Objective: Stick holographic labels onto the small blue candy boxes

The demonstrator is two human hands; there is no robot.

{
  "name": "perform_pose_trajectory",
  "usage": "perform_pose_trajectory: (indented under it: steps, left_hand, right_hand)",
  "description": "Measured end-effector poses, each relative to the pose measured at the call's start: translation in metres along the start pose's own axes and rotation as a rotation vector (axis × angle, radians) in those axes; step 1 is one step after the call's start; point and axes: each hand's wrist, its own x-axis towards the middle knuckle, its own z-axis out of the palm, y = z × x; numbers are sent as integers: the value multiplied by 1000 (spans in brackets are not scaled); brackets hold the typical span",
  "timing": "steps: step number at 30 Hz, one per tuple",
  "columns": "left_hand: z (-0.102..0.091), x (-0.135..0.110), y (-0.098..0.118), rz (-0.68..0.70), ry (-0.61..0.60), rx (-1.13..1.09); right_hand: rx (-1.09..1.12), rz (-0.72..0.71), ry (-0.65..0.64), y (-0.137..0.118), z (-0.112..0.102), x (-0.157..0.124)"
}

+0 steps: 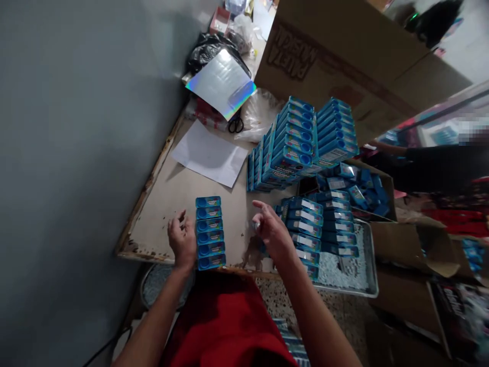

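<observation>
Boxes point(210, 237), all blue, sit in a row on the table point(235, 216); the left hand point(182, 239), empty and loose, is beside them; the right hand point(272, 230), empty too, is near more boxes point(306, 228).

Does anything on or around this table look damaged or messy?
Yes. The table's left edge looks chipped and worn. To the right, jumbled blue boxes lie at odd angles in a cardboard box, unlike the neat row of boxes between the left hand and right hand.
</observation>
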Motion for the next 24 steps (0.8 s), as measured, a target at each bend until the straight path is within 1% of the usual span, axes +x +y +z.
perform_pose_trajectory:
  steps: [1, 2, 3, 4, 6, 7, 8, 9, 11, 13, 15, 16, 18, 20, 22, 24]
  left_hand:
    - [-5, -2, 14, 12, 6, -16]
    - [-9, -5, 28, 0, -28, -64]
    - [-11, -8, 42, -49, -112, -147]
    - [-12, -10, 55, -141, -226, -253]
    - [-11, -13, 73, -393, -455, -479]
    - [-9, -13, 77, -505, -535, -569]
    - [-7, -13, 78, -589, -588, -638]
    - [-5, -13, 76, -639, -602, -685]
    - [-2, -13, 69, -674, -576, -722]
    - [-4, -14, 60, -696, -529, -740]
    - [-9, -15, 54, -700, -458, -731]
    - [-13, -15, 53, -681, -431, -699]
    - [-23, -11, 52, -593, -394, -569]
    - [-30, -2, 50, -464, -356, -402]
    - [-33, 13, 46, -352, -296, -284]
    - [-30, 31, 39, -285, -219, -225]
  right_hand:
    - [161, 54, -19, -5, 5, 0]
    - [290, 112, -47, -8, 11, 1]
    - [385, 163, -77, -9, 18, 3]
    - [450, 199, -106, -8, 25, 5]
    - [513, 234, -157, -3, 38, 7]
    - [521, 242, -174, -1, 43, 7]
    - [520, 247, -185, 2, 48, 7]
    - [512, 253, -194, 4, 52, 7]
    - [489, 264, -204, 10, 56, 6]
    - [449, 264, -196, 17, 55, 5]
    - [344, 238, -174, 25, 51, 4]
    - [262, 203, -154, 29, 50, 4]
    - [78, 103, -105, 36, 50, 7]
    - [-57, -11, -45, 40, 56, 15]
    - [-132, -96, -7, 42, 69, 30]
    - [-220, -167, 7, 43, 84, 48]
